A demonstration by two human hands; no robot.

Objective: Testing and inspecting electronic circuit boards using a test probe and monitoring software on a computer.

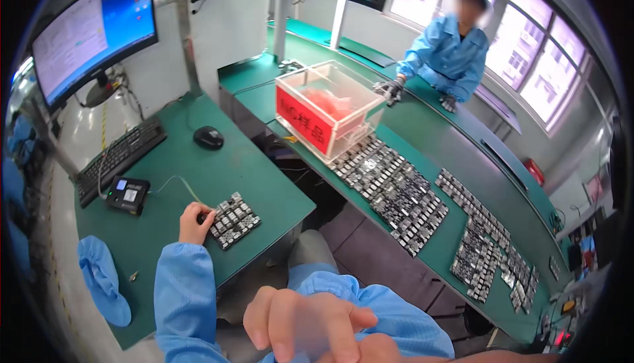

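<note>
A panel of small circuit boards lies on the green desk. My left hand is at its left edge, thumb and fingers pinched around the dark end of a thin cable. That cable runs from a small black box with a lit screen. The fingers partly hide how the cable end meets the panel. Close to the camera, my right hand hangs over my lap, slightly blurred. Its fingers are loosely bent and apart, with nothing visible in them.
On the desk are a keyboard, a mouse and a blue fabric cover, below a monitor. Across a gap, a long bench carries many circuit panels and a clear bin. A gloved co-worker stands behind it.
</note>
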